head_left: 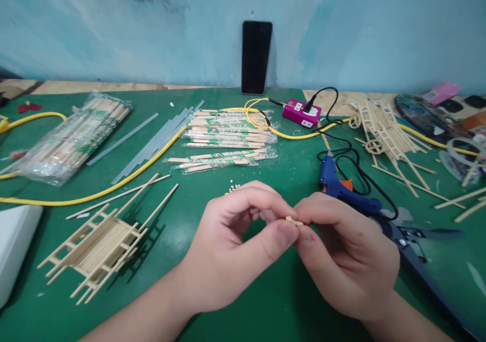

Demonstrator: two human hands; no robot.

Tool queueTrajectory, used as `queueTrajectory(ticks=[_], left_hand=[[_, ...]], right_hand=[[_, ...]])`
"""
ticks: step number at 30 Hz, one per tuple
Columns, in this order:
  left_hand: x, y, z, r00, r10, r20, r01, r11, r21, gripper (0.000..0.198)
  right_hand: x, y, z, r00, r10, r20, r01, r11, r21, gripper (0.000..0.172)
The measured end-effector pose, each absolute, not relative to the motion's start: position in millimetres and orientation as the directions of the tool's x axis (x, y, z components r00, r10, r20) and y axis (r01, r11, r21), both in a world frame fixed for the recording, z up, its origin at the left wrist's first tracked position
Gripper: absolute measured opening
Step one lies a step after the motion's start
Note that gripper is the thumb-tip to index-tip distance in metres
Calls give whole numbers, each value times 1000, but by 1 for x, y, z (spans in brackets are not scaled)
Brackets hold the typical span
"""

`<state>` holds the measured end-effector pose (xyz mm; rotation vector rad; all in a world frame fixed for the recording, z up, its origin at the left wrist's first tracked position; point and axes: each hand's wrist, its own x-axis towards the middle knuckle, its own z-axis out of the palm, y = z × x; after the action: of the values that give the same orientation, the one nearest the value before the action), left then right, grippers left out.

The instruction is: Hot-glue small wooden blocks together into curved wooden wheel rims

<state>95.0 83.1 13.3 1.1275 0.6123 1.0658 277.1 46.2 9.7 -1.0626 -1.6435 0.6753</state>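
My left hand [231, 241] and my right hand [345, 251] meet above the green mat [243, 291], fingertips pinched together. Between them sits a tiny piece of wooden stick [294, 221], held by thumbs and forefingers of both hands. A few small cut stick bits [232, 187] lie on the mat just behind my left hand. To the left lies a small cart frame [100, 241] built of bamboo sticks. A blue glue gun [341, 187] rests on the mat just behind my right hand.
Wrapped chopstick packs [224, 139] and a bagged bundle [72, 137] lie at the back, with clear glue sticks [159, 139] and a yellow cable [94, 193]. A magenta power strip [301, 113], a phone [256, 57] against the wall, a second stick cart [383, 134] and dark cutters [413, 251] stand at the right.
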Motion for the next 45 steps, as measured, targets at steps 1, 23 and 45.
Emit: queueTrajectory(ticks=[1,23,45], left_hand=[[95,83,13,400,909,121,-365,37,930,18],[96,79,13,314,937,154,-284,-62,957,24],[95,81,12,289,909,301,-196,-251,948,25]], right_hand=[[277,46,10,-84,889,450,307,452,-837,17],[277,42,2,-139,990,25,-285,-16,-958,20],[275,40,12,-8,941,339,78,338,-938,29]])
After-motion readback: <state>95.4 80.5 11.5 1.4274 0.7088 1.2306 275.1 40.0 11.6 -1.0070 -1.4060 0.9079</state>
